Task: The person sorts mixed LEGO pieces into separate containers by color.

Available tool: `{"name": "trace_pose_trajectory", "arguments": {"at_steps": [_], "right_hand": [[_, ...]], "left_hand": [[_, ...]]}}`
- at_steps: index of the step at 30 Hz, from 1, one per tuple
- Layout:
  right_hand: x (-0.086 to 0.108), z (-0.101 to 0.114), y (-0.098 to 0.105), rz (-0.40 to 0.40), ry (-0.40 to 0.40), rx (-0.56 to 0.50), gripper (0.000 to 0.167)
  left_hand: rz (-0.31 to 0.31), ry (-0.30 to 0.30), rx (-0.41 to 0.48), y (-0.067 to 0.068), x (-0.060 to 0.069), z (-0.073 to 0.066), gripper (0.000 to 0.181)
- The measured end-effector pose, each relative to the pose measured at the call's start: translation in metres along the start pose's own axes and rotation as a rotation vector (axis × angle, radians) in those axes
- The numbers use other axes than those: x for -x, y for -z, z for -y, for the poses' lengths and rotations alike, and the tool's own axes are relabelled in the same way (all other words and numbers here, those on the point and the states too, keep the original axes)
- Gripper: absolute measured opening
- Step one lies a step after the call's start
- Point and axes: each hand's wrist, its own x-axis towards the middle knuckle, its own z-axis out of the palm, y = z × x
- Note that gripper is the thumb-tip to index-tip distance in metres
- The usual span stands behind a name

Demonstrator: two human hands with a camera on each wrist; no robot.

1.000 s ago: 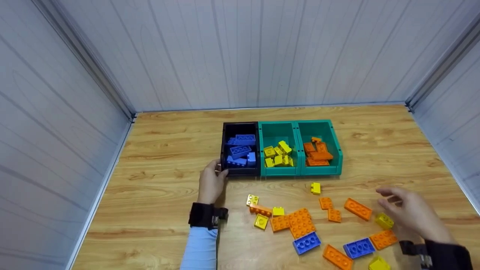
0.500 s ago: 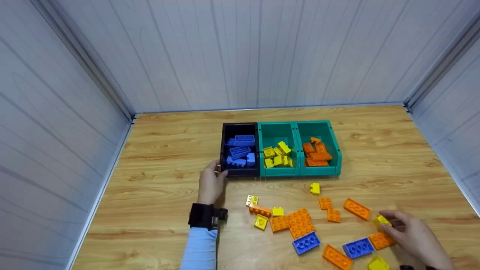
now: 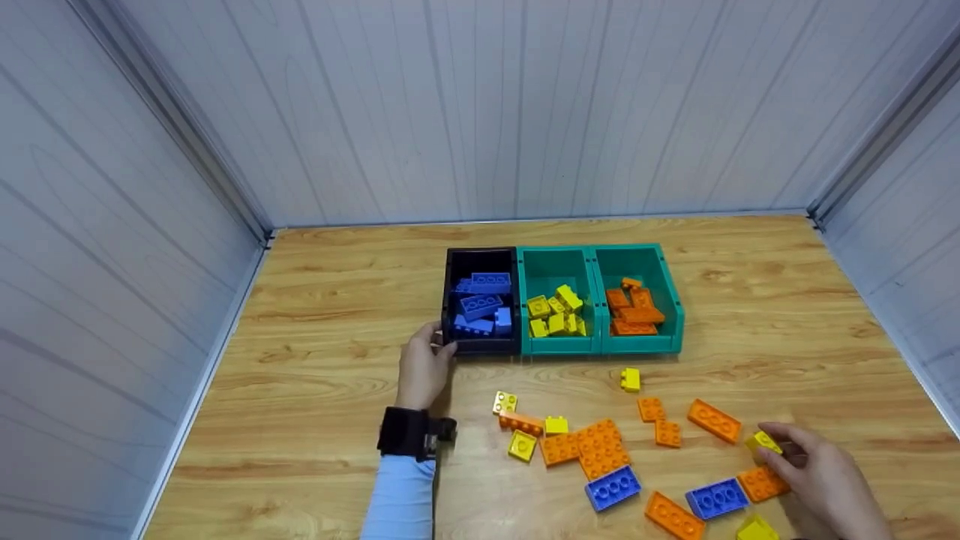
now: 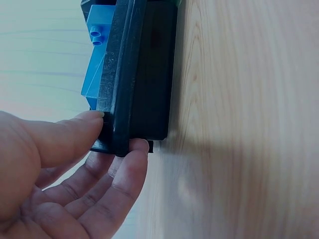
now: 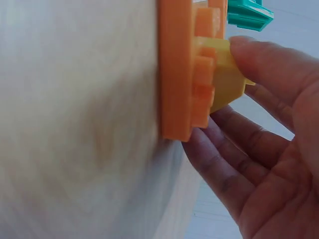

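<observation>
At the front left corner of a black bin [image 3: 487,347], my left hand [image 3: 422,369] grips the wall, thumb on the rim and fingers at its side; the left wrist view shows this closely. Blue bricks [image 3: 480,305] lie in that bin. On the right, my right hand [image 3: 829,476] pinches a yellow brick [image 3: 762,442] between thumb and fingers. In the right wrist view the yellow brick [image 5: 228,74] appears just behind a studded orange brick [image 5: 177,74], which lies on the table; whether they touch I cannot tell.
Two green bins [image 3: 561,345] adjoin the black one, holding yellow bricks [image 3: 556,322] and orange bricks [image 3: 639,315]. Loose orange, yellow and blue bricks [image 3: 613,488] are spread over the wooden table [image 3: 330,300] in front. Pale panels [image 3: 480,112] enclose the back and sides.
My right hand has come down and toward me onto the yellow brick and taken hold of it, shifting it slightly left. The left hand stays at the black bin's corner.
</observation>
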Motion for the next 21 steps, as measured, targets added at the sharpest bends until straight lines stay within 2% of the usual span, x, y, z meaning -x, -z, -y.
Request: {"name": "trace_pose_trajectory", "arguments": {"at_steps": [10,17,21], "right_hand": [[0.0005,0.0006,-0.0017,-0.010,-0.005,0.005,0.050],[0.0034,0.0000,-0.0031,-0.049,0.041,0.012,0.045],[0.0021,0.0007,-0.0028,-0.042,0.018,0.011,0.047]], "left_hand": [[-0.006,0.003,0.006,0.0001,0.0003,0.0002,0.035],[-0.001,-0.052,0.014,0.0006,0.0014,0.0006,0.034],[-0.001,-0.052,0.014,0.0009,0.0014,0.0007,0.034]]}}
